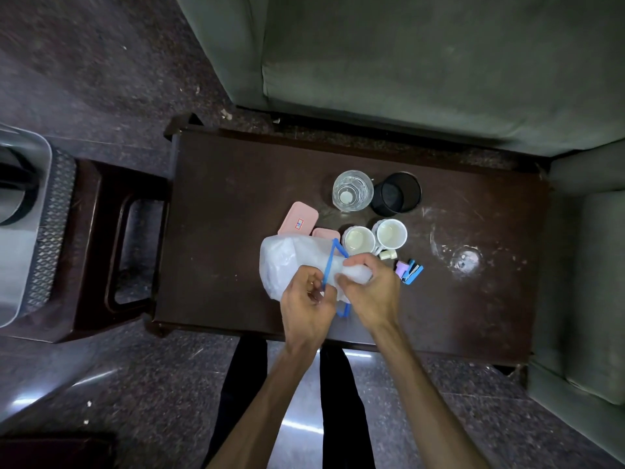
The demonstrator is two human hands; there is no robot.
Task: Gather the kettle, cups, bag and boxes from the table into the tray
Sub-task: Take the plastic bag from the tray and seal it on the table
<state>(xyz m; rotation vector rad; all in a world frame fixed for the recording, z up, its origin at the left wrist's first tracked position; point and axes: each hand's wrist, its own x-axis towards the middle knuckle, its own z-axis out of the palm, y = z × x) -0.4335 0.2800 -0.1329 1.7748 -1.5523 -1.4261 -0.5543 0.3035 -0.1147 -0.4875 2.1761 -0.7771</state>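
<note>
A white translucent bag (285, 262) with blue handles lies on the dark table (236, 198). My left hand (306, 299) pinches a blue handle; my right hand (370, 292) grips the bag's bunched top. Behind the bag lie a pink box (298, 220) with a sticker and a second pink box (325, 233), mostly hidden. Two white cups (358, 240) (391, 234) stand just right of them. At the far left, a grey tray (23, 238) holds a dark kettle (15, 191), both cut off by the frame edge.
A clear glass (352, 190) and a black mesh cup (396, 193) stand behind the cups. A blue stapler (412, 272) and a small white piece (388, 254) lie to the right. A dark stool (115, 238) supports the tray. A green sofa (439, 62) borders the table.
</note>
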